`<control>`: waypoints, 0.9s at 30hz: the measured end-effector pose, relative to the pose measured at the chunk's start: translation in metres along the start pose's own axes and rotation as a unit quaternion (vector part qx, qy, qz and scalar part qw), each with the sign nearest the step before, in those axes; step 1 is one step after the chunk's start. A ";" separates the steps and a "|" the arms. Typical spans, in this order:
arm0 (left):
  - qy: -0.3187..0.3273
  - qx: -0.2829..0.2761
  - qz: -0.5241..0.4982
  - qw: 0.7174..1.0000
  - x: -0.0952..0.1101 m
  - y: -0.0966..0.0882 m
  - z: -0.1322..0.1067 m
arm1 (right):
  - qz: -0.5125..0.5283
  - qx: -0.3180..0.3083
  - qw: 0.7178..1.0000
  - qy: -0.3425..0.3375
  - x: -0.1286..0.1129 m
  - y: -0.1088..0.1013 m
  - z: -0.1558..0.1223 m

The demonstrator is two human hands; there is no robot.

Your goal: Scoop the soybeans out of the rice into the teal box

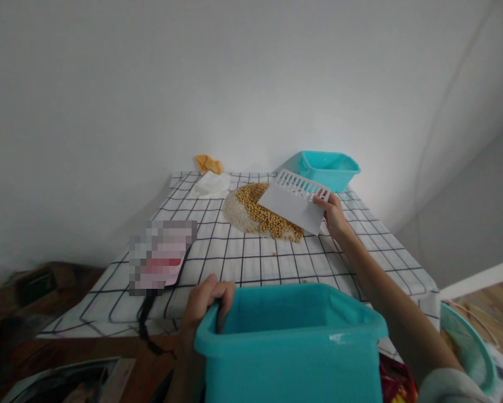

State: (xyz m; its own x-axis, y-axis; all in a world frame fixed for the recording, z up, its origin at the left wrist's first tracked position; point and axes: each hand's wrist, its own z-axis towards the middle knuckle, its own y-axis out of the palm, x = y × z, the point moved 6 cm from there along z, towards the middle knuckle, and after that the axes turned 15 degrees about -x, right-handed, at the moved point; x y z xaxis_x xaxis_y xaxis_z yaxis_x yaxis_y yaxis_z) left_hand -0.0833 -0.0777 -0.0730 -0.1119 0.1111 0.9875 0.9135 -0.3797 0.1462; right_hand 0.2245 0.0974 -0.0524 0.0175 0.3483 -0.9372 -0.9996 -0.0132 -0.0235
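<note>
My left hand (209, 299) is closed over the left rim of a turquoise plastic bin (293, 364), which is at the table's near edge. My right hand (333, 212) pinches the right edge of a flat white plastic board (291, 207) with a row of slots along its far side. Tilted, the board covers the right part of a pile of yellow beans, likely soybeans (268, 221). Small pale grains like rice (238, 211) lie against the pile's left side. The bin's floor is hidden from me.
A second turquoise bin (329, 168) stands at the back right. White cloth (211, 184) and an orange cloth (208, 163) lie at the back left of the checked tablecloth (217, 246). A blurred-out pink item (163, 257) with a black strap is at left. A basket (465, 347) sits low on the right.
</note>
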 end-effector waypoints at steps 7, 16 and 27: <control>0.007 -0.013 -0.022 1.000 -0.008 0.005 0.002 | 0.052 -0.035 0.998 -0.013 -0.009 0.005 -0.004; 0.030 -0.021 0.014 0.999 -0.012 0.024 0.016 | 0.011 -0.045 0.999 0.003 -0.028 0.002 -0.007; 0.041 -0.019 0.002 0.999 -0.012 0.042 0.021 | -0.008 -0.134 0.978 0.159 -0.016 -0.055 -0.091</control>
State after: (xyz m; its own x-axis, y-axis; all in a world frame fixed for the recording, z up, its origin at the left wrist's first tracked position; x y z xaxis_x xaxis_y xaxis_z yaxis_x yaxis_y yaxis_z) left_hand -0.0356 -0.0755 -0.0798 -0.1416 0.0351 0.9893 0.8988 -0.4142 0.1433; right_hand 0.2806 0.0069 -0.0677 0.0802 0.0415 -0.9959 -0.9589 -0.2697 -0.0884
